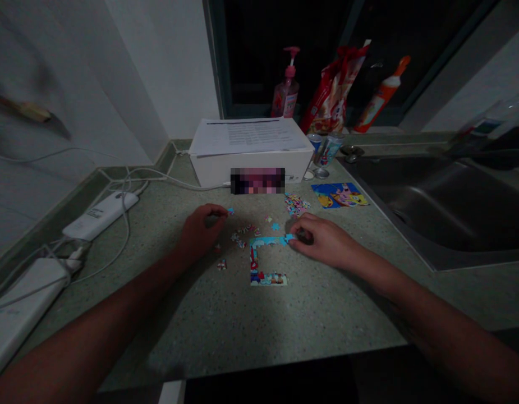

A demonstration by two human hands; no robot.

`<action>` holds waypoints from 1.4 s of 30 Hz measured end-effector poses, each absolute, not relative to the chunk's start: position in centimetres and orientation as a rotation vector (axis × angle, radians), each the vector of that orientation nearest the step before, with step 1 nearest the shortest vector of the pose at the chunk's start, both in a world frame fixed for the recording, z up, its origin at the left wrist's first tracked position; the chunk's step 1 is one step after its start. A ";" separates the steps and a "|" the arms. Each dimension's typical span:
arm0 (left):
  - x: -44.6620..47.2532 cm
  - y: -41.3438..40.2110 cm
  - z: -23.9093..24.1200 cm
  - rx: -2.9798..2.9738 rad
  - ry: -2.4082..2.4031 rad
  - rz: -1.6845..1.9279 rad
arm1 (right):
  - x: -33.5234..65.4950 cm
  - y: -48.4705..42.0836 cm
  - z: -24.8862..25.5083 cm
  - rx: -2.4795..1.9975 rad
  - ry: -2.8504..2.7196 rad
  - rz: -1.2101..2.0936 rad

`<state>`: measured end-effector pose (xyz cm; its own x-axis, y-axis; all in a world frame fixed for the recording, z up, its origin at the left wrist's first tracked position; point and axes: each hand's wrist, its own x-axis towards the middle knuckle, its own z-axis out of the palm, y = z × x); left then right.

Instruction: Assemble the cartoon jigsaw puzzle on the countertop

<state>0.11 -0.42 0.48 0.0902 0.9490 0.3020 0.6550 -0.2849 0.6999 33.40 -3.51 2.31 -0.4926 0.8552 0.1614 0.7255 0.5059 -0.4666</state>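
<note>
Grey-green speckled stone makes up the surface (318, 314) I look down on, and at its middle lies a C-shaped border of joined, multicoloured puzzle pieces (253, 259), open toward the right. Its upper run is light blue, its left side shows red, and its lower run is mixed in colour.

On my right hand (322, 238) the grip is pinched on a light-blue puzzle piece (289, 238) at the right end of that upper run; I cannot tell whether the piece is locked in. On my left hand (203, 225) the grip is closed at the fingertips on a small blue puzzle piece (230, 211), left of the border and farther back.

Between the left hand and the border's upper corner I see a loose scatter of mixed-colour pieces (242, 242). Just beyond the upper run lies 1 loose light-blue piece (275, 226), and 1 red-and-white piece (221, 264) sits to the left of the border. Beyond the right hand is a dense pile of multicoloured pieces (296, 205), near a rectangular blue picture card with yellow and pink figures (340, 195). Behind everything stands a white box (217, 168) topped with printed paper (251, 134); a grey steel sink (444, 196) is at the right.
</note>
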 end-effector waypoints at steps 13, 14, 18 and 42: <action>0.1 -0.4 0.4 1.998 1.569 0.992 | 33.3 -3.6 2.4 -1.384 -2.430 0.538; 0.1 -0.4 0.4 2.002 1.568 0.989 | 33.3 -3.6 2.4 -1.388 -2.432 0.539; 0.1 -0.4 0.5 2.005 1.577 0.968 | 33.3 -3.6 2.5 -1.397 -2.425 0.536; 0.1 -0.2 0.1 2.007 1.597 0.996 | 33.6 -3.1 2.1 -1.432 -2.345 0.476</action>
